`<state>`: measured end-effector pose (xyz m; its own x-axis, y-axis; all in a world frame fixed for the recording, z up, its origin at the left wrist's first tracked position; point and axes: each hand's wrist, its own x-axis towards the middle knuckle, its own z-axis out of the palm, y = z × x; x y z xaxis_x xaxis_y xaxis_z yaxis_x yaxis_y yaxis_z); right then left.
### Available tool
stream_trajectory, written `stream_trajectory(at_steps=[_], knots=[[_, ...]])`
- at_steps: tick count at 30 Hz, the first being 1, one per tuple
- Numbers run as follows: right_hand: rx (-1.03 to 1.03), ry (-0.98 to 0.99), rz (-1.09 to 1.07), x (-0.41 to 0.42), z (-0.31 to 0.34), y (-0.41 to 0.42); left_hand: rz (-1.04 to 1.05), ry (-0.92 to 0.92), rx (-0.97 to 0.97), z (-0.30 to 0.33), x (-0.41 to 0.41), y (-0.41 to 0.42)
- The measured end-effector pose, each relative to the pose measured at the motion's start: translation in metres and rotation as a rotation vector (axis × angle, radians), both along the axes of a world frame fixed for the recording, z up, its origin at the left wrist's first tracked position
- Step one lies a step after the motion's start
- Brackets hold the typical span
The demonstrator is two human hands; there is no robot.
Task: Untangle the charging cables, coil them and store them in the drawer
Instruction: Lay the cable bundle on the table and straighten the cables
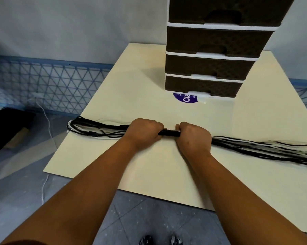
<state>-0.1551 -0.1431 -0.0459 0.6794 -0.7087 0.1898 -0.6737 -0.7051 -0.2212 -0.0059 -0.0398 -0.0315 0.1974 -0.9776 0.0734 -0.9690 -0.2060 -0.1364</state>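
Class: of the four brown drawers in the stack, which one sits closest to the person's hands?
The bottom drawer, just above the purple sticker. The other three are stacked higher, farther from the left hand and right hand.

Bare forearms, patterned dark shoes

Both hands grip a bundle of black and white charging cables lying across a cream board. The left hand and right hand sit close together with fingers curled round it. Behind stands a brown drawer unit, its drawers closed, beside a purple sticker.
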Motion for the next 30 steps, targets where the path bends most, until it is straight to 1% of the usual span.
stream_trajectory(at_steps=[3, 7, 11, 16, 18, 20, 26, 30], knots=[[0.007, 0.008, -0.015, 0.001, -0.001, 0.0, 0.016, -0.006, 0.003, 0.003, 0.009, 0.008], [0.012, 0.021, 0.005, 0.0, -0.003, -0.002, -0.018, -0.002, -0.094, 0.006, 0.025, 0.022], [0.011, 0.039, 0.019, 0.0, -0.002, -0.002, -0.043, -0.054, -0.12, 0.008, 0.032, 0.027], [0.034, 0.029, 0.046, -0.001, -0.001, -0.001, 0.036, -0.051, -0.175, -0.002, 0.035, 0.03], [0.031, 0.018, 0.05, -0.001, -0.001, -0.001, 0.094, -0.01, -0.195, -0.009, 0.033, 0.028], [0.02, 0.003, 0.048, -0.001, -0.001, -0.002, 0.143, 0.034, -0.175, -0.01, 0.03, 0.026], [-0.074, -0.091, 0.085, -0.007, -0.004, -0.001, 0.165, 0.11, -0.04, -0.005, 0.032, 0.025], [-0.175, 0.029, 0.082, -0.001, -0.001, 0.009, 0.147, 0.161, -0.036, -0.006, 0.038, 0.024]])
